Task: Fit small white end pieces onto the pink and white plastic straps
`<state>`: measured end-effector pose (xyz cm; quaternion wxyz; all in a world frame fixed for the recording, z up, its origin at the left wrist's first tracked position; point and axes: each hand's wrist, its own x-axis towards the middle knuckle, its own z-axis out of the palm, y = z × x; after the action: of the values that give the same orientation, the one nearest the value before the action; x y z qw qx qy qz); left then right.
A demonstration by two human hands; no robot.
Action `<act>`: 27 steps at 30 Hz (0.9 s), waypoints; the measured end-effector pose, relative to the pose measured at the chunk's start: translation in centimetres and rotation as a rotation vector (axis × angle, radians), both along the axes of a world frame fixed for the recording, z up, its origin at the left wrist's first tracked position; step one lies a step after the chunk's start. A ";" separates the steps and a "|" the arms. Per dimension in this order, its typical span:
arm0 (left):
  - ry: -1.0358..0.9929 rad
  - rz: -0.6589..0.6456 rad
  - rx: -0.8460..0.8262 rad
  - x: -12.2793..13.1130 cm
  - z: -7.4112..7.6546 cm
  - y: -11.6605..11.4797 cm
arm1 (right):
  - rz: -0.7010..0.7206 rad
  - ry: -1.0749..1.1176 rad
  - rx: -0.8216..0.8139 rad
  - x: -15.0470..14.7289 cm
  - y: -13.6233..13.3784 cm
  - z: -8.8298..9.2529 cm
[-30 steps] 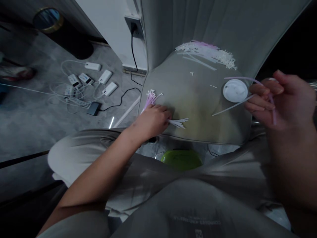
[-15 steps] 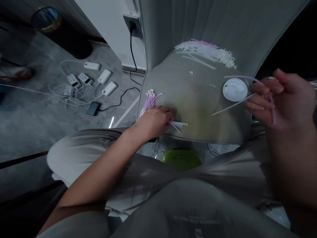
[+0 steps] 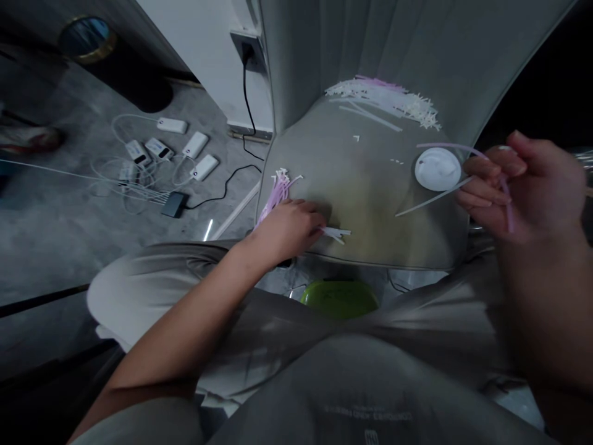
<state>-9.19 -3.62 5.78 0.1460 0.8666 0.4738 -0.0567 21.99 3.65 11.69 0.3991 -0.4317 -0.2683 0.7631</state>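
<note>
My left hand (image 3: pixel 290 228) lies curled on the grey padded seat (image 3: pixel 370 204), over a bundle of thin plastic strips. Pink-and-white strip ends (image 3: pixel 277 194) fan out past its wrist side, and short white strip ends (image 3: pixel 336 233) poke from under its fingertips. My right hand (image 3: pixel 504 188) is raised at the seat's right side, pinching a long pink strip (image 3: pixel 447 146) and a white strip (image 3: pixel 433 198). Both strips pass over or beside a round white disc (image 3: pixel 438 169). A heap of white and pink cut pieces (image 3: pixel 384 99) lies at the seat's back edge.
Several white power banks (image 3: pixel 194 145) and tangled cables lie on the grey floor at left, with a black adapter (image 3: pixel 175 204). A wall socket (image 3: pixel 245 46) feeds a black cord. A green bowl (image 3: pixel 339 300) sits below the seat, beyond my grey-clad knees.
My left hand has slid slightly right, covering more of the white strip ends. My right hand has shifted a little, keeping its strips.
</note>
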 end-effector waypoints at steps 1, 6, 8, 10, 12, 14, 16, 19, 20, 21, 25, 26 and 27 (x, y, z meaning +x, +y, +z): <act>-0.001 -0.002 -0.006 -0.1 0.1 0.0 | -0.003 0.002 0.000 0.0 0.0 0.0; -0.016 0.010 -0.003 -0.1 0.1 -0.1 | -0.004 0.004 -0.003 0.1 0.0 0.0; -0.020 0.008 -0.005 0.1 0.0 -0.1 | -0.002 0.002 -0.003 0.1 0.1 0.1; -0.011 -0.008 -0.006 0.3 -0.1 -0.1 | 0.007 0.000 0.000 0.0 0.1 0.1; 0.000 -0.025 -0.006 0.5 -0.1 0.0 | 0.023 -0.007 0.018 0.0 0.2 0.1; 0.005 -0.033 -0.006 0.6 0.0 0.0 | 0.037 -0.020 0.044 0.0 0.2 0.2; 0.009 -0.033 0.002 0.6 0.1 0.1 | 0.041 -0.026 0.053 0.0 0.2 0.1; 0.001 -0.025 0.016 0.5 0.3 0.2 | 0.026 -0.013 0.033 0.1 0.2 0.1; -0.004 -0.022 0.012 0.5 0.2 0.2 | 0.018 -0.007 0.023 0.1 0.2 0.2; -0.008 -0.018 0.006 0.5 0.2 0.3 | 0.011 -0.004 0.014 0.1 0.2 0.2; 0.003 -0.033 -0.009 0.8 -0.3 0.4 | -0.006 0.003 -0.002 0.2 0.1 0.3; 0.005 -0.040 -0.011 0.8 -0.4 0.4 | -0.009 0.001 -0.003 0.2 0.1 0.3; 0.006 -0.049 -0.014 0.9 -0.4 0.4 | -0.011 -0.003 -0.004 0.2 0.1 0.3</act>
<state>-8.28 -3.24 5.35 0.1493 0.8768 0.4523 -0.0662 22.20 3.77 12.01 0.4019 -0.4352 -0.2649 0.7608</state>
